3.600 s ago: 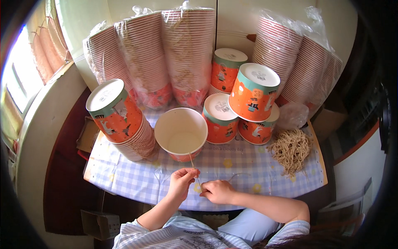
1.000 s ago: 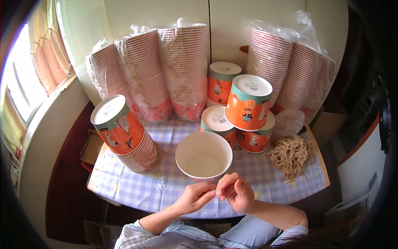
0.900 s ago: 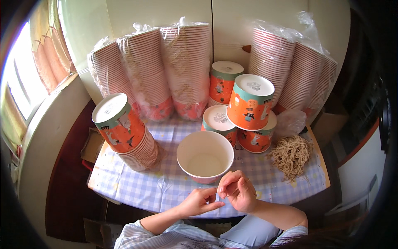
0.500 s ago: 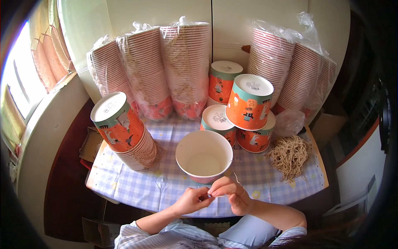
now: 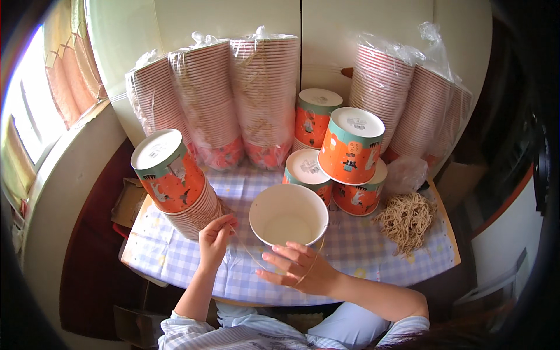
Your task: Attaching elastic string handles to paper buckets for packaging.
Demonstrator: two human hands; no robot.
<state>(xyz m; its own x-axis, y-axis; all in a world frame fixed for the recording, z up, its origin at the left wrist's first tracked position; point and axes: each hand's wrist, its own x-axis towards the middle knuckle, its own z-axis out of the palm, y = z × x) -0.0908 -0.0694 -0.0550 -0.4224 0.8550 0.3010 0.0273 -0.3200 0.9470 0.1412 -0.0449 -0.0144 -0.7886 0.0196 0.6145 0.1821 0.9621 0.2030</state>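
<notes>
A white-lined paper bucket stands mouth up at the middle of the table, with nothing seen inside. My left hand is to its left, thumb and fingertips pinched on a thin tan string. From there the string sags across to my right hand and runs up toward the bucket's right side. My right hand lies in front of the bucket, fingers spread, with the string passing by its palm. Where the string ends at the bucket is too fine to tell. Beside my left hand leans a stack of upside-down orange and green buckets.
Several upside-down orange buckets are piled behind the bucket. A tangled heap of tan strings lies at the right. Tall bagged bucket stacks line the back of the table, which has a blue checked cloth.
My hands, close together before, have parted. The left has moved left and up, drawing the string out; the right has opened its fingers and shifted slightly left, before the bucket.
</notes>
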